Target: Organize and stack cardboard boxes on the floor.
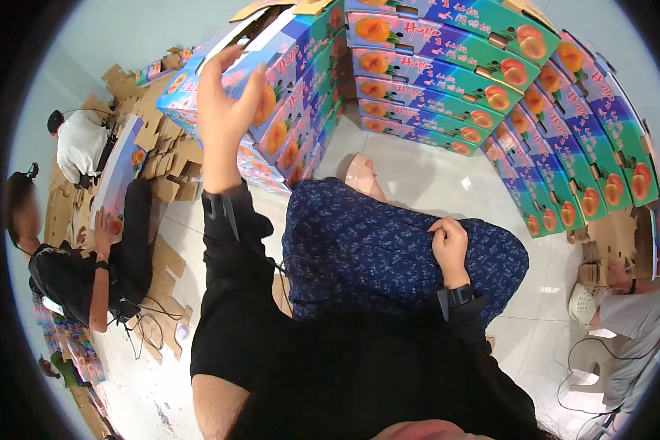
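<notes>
My left hand (227, 110) is stretched forward over the top carton (290, 44) of a stack at the front left. Its thumb and fingers are spread apart; whether they touch the cardboard I cannot tell. This carton is blue, pink and green with printed fruit, and its top shows a dark gap between pale flaps. On my lap, over a dark blue patterned skirt (359, 242), rests my right hand (451, 246). Its fingers are curled closed, and anything inside them is hidden.
More printed fruit cartons are stacked straight ahead (433, 73) and at the right (579, 139). Flattened cardboard (172, 158) lies at the left. A person in black (73, 279) sits there with a hand on a carton; another in white (84, 143) is beyond. A seated person's grey-clad leg (638, 323) shows at right.
</notes>
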A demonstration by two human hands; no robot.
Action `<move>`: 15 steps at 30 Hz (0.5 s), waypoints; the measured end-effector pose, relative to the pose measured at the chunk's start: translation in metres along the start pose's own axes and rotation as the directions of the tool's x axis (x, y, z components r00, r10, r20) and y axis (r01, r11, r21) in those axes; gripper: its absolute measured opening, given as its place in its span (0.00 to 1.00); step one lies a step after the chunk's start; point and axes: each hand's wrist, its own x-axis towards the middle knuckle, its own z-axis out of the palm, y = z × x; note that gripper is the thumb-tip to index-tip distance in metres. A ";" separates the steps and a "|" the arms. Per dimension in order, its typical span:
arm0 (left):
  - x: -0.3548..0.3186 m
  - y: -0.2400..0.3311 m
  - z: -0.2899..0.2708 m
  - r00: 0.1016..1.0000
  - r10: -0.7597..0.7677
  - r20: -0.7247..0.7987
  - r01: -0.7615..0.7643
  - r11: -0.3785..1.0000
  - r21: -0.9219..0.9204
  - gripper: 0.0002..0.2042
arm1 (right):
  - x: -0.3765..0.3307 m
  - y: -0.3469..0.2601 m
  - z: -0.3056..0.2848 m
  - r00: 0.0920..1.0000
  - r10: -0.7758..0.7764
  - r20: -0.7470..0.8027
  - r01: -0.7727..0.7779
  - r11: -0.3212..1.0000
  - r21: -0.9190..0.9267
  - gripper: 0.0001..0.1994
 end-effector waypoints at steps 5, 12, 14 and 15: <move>0.023 -0.005 0.019 0.964 0.024 0.265 -0.088 0.969 0.229 0.32 | 0.002 0.001 0.002 1.000 0.002 -0.003 -0.002 1.000 -0.024 0.05; 0.008 -0.009 0.041 0.848 -0.200 0.490 -0.229 0.696 0.680 0.47 | 0.001 0.002 0.000 1.000 0.011 0.005 -0.011 1.000 -0.021 0.05; 0.010 -0.008 0.041 0.838 -0.215 0.501 -0.233 0.690 0.685 0.47 | 0.001 0.002 0.001 1.000 -0.002 0.006 0.002 1.000 -0.026 0.05; 0.011 -0.007 0.041 0.833 -0.222 0.507 -0.237 0.684 0.690 0.47 | 0.001 0.002 0.001 1.000 0.012 0.000 -0.012 1.000 -0.022 0.05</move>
